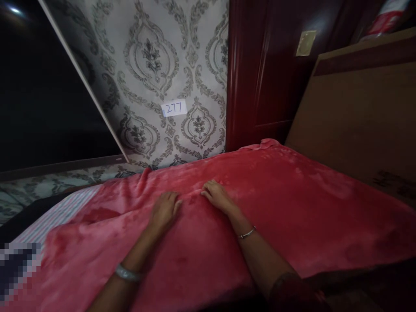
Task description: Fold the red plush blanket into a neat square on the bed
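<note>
On bed | red blanket [260,208] | hands flat, spread: left hand [164,210], right hand [217,195] | patterned wallpaper [156,65]

Pixelated patch [17,271] at lower left (content unreadable), red blanket [260,203] cut off by the bottom edge, left side of room too dark to tell

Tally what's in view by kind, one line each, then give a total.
Hands: 2, left hand and right hand, both flat on the blanket
Red blanket: 1
Striped sheet: 1
Bracelets: 2, left bracelet, right bracelet
Paper label reading 277: 1
Total: 7
</note>
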